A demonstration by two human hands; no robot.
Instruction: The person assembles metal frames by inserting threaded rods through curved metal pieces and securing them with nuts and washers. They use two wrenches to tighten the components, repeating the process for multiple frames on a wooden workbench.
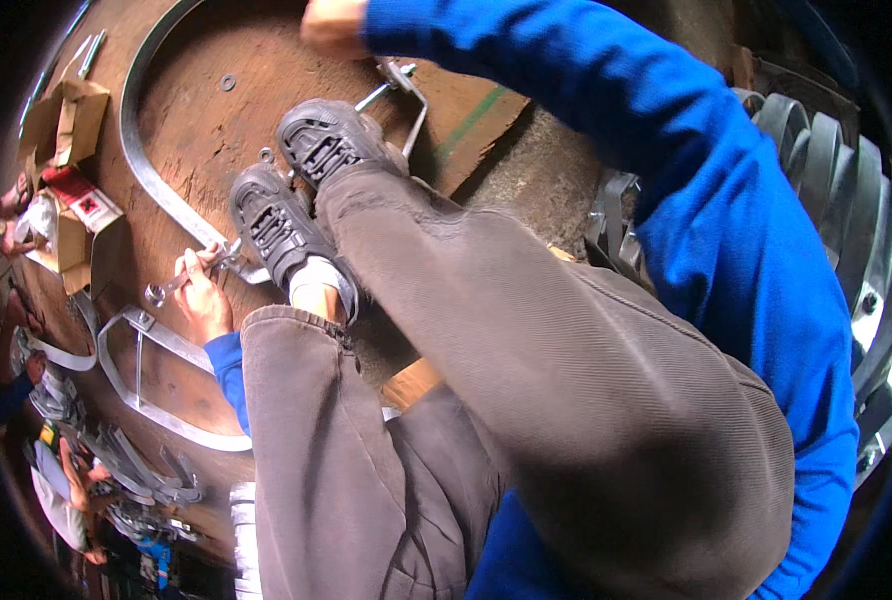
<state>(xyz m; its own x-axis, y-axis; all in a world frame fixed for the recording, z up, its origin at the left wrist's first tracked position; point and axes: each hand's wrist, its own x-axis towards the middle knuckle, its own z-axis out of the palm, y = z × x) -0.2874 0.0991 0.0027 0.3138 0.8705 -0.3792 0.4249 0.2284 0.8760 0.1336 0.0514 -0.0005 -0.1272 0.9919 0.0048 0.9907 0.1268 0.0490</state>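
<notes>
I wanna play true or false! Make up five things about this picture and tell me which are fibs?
1. The left hand holds a wrench. True.
2. The person is barefoot. False: dark shoes are on the feet.
3. A washer lies on the wooden board. True.
4. The person's top is red. False: the sleeves are blue.
5. The right hand is at the picture's top edge. True.

Silver wrench (170, 286), slanted, near end of curved grey band (131, 132).
</notes>
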